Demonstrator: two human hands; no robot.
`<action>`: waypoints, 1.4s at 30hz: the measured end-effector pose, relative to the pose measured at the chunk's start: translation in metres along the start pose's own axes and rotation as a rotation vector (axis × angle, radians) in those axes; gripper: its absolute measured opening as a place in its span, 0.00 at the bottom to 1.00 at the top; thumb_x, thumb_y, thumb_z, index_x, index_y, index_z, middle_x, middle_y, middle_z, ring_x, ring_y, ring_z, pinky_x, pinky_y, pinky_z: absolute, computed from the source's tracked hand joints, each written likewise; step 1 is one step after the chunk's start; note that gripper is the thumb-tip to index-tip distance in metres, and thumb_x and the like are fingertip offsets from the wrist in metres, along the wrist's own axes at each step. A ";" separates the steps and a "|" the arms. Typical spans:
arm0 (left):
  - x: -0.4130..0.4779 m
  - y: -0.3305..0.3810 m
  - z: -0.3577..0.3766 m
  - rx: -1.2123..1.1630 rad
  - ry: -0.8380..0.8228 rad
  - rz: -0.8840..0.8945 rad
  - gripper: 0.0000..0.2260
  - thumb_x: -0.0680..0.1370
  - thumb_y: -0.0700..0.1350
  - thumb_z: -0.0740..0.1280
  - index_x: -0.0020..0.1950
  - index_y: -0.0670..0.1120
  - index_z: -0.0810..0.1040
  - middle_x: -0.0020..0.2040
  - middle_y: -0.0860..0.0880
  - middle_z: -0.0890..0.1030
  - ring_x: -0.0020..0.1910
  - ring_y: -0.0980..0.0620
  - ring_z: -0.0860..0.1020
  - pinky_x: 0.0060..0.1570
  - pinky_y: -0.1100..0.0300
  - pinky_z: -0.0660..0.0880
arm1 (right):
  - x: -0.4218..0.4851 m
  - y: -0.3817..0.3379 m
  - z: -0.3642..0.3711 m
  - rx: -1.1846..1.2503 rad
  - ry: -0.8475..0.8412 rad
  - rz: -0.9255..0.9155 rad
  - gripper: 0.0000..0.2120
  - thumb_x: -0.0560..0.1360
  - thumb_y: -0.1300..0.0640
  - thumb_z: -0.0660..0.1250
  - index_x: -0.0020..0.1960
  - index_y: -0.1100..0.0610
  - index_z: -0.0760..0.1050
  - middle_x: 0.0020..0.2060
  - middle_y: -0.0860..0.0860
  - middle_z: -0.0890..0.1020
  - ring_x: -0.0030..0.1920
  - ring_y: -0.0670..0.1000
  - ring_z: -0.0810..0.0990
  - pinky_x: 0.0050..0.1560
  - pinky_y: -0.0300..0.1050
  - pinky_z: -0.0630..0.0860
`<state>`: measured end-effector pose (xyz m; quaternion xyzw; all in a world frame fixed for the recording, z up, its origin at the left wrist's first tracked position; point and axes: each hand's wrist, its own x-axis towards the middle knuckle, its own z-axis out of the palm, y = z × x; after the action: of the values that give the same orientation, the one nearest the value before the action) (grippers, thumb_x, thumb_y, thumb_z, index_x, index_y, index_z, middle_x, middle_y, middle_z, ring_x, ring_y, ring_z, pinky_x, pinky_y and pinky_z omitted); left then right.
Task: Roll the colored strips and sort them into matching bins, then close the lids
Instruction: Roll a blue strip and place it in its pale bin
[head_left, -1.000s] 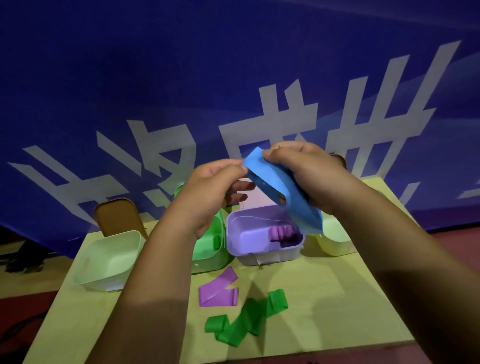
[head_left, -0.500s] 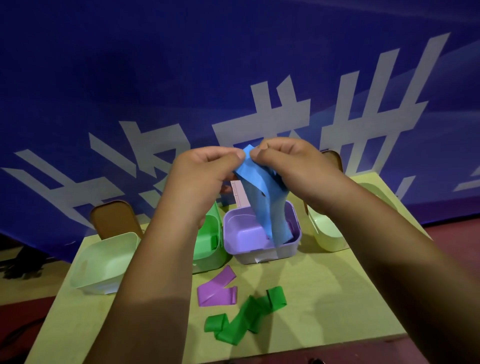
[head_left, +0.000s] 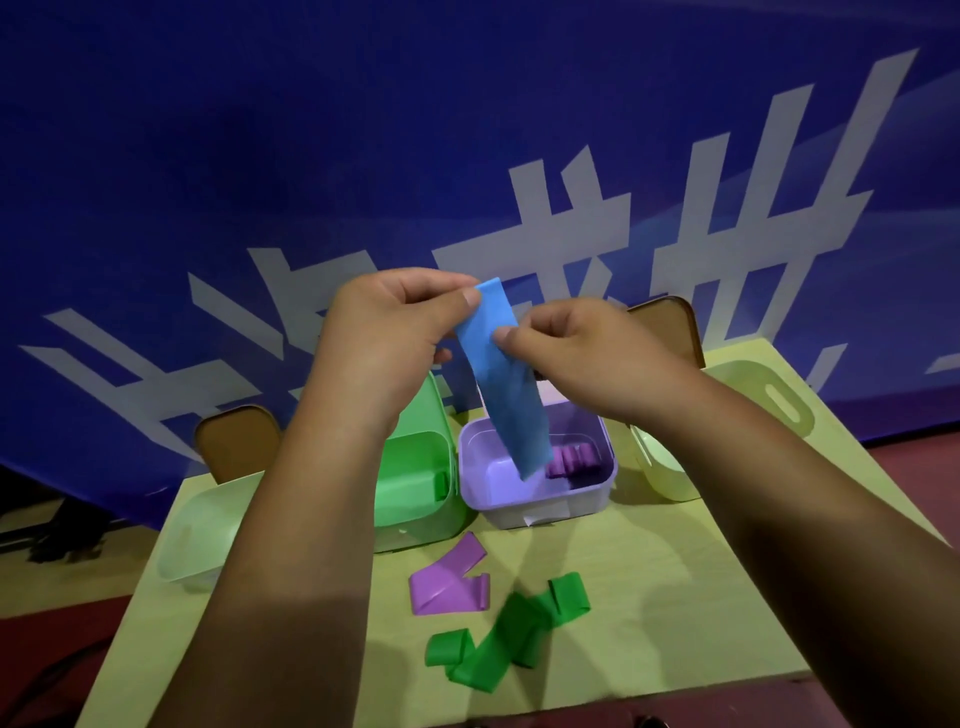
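With the left grip (head_left: 410, 322) pinching the top corner of the blue strip (head_left: 511, 395) and the right grip (head_left: 566, 353) pinching its edge just below, the strip dangling over the purple bin (head_left: 540, 501) beneath them, I'd tuck that top end tight and roll downward, edges square.

Big blue banner (head_left: 260, 156) w/ white block lettering (head_left: 571, 218) fills the bkgd from 9 round to 3 o'clock, behind the tabletop (head_left: 649, 597). Tabletop is pale yellow-green, tan front edge at 6. Dark red floor (head_left: 893, 467) at 3; at 9, a dark tangle (head_left: 57, 540) below the banner's edge, too dim to ID.
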<state>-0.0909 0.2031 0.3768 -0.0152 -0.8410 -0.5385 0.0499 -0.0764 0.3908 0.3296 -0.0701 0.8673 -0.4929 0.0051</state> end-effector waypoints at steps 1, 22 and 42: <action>0.001 0.001 -0.002 0.012 0.000 0.012 0.04 0.81 0.46 0.75 0.54 0.52 0.90 0.46 0.54 0.89 0.46 0.55 0.87 0.40 0.63 0.81 | 0.002 0.001 0.000 -0.023 -0.011 0.009 0.23 0.82 0.39 0.65 0.48 0.58 0.83 0.43 0.57 0.85 0.46 0.58 0.84 0.50 0.59 0.82; 0.039 0.035 -0.047 0.022 0.005 0.202 0.05 0.82 0.47 0.74 0.56 0.53 0.89 0.49 0.54 0.89 0.51 0.56 0.87 0.49 0.56 0.86 | 0.069 -0.060 -0.013 0.193 0.184 -0.252 0.03 0.81 0.52 0.73 0.53 0.51 0.84 0.45 0.49 0.88 0.47 0.49 0.88 0.51 0.55 0.87; 0.108 0.176 -0.101 -0.382 0.003 0.438 0.09 0.83 0.42 0.73 0.62 0.41 0.84 0.50 0.43 0.90 0.51 0.45 0.90 0.53 0.50 0.85 | 0.113 -0.210 -0.123 0.288 0.335 -0.512 0.07 0.81 0.58 0.73 0.54 0.62 0.82 0.48 0.58 0.88 0.49 0.54 0.88 0.48 0.50 0.87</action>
<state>-0.1777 0.1824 0.5883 -0.2045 -0.7009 -0.6637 0.1624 -0.1732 0.3758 0.5793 -0.2021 0.7319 -0.6002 -0.2516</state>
